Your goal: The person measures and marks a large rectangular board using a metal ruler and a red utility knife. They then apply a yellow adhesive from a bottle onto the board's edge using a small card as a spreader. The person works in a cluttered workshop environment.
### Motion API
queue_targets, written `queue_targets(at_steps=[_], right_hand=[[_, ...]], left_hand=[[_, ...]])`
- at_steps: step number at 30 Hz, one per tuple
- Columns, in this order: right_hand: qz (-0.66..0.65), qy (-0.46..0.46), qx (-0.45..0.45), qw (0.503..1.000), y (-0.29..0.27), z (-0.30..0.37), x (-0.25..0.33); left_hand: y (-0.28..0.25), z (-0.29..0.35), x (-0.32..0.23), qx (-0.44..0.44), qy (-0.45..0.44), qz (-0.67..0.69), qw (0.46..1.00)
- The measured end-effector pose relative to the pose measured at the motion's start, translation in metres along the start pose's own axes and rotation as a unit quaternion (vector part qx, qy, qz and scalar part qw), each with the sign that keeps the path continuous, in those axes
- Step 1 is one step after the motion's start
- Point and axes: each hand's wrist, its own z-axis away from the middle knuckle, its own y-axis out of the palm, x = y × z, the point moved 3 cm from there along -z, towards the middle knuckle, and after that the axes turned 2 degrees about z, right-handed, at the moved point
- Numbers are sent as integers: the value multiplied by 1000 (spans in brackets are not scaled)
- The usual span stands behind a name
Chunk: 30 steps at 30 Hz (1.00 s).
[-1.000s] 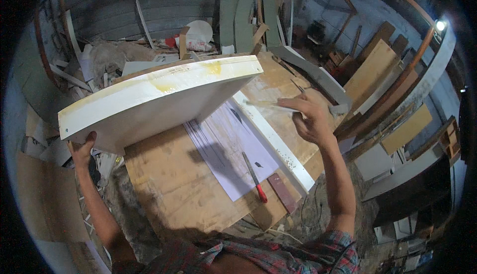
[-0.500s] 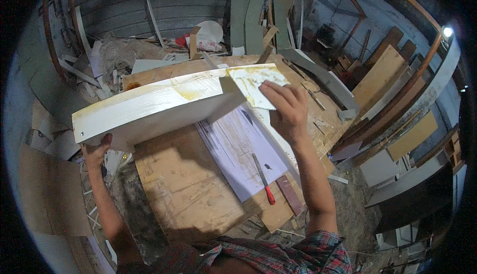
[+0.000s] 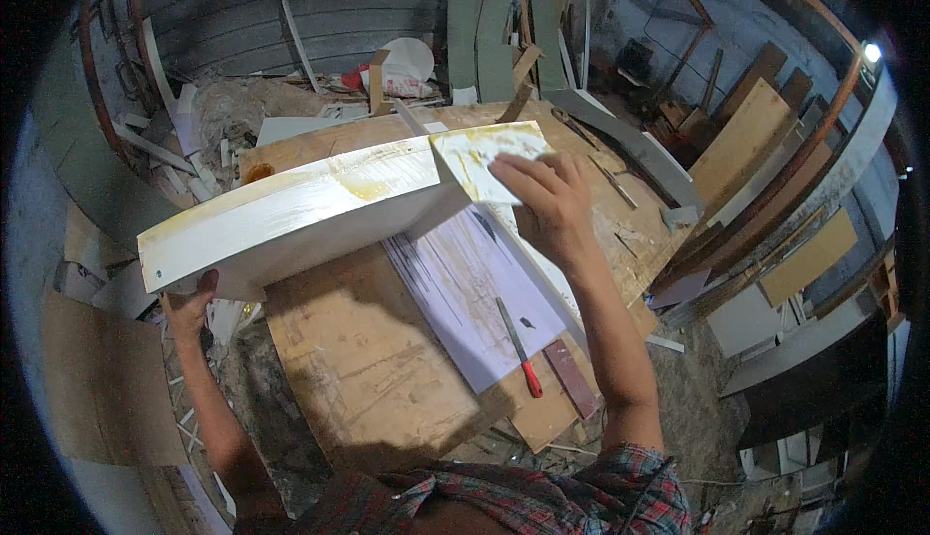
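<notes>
A white panel box piece [image 3: 291, 186], its upper face streaked with yellowish glue, is tilted up above the wooden work table. My left hand [image 3: 190, 310] grips its lower left end, thumb on the inner side. At the far right corner, a short white face [image 3: 470, 152] is smeared with the same yellow. Over that face is my right hand [image 3: 554, 201], fingers bent and close together; what they hold, if anything, is hidden. Below lies a pale lilac sheet [image 3: 475, 312] with dark scrapes, bearing a red-handled file [image 3: 520, 351].
The plywood table top [image 3: 368, 370] carries a maroon block [image 3: 572, 380] near its front right and a long grey strip [image 3: 630, 152] at the back right. Board offcuts [image 3: 746, 138] lean along the right wall. Scrap pieces [image 3: 194, 162] lie heaped at the back left.
My right hand has shifted slightly left and up across the glue-smeared face. The left end of the panel piece has dropped slightly, with my left hand still on it.
</notes>
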Motion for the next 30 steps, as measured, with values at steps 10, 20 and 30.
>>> queue_targets(at_steps=[10, 20, 30], right_hand=[[-34, 25, -12, 999, -6, -5, -8], [-65, 16, -15, 998, -9, -10, -20], [-105, 69, 7, 992, -33, -26, -28]], left_hand=[[-32, -15, 106, 108, -16, 24, 994], [-11, -8, 29, 49, 72, 88, 992], [-19, -10, 33, 34, 299, -270, 915]])
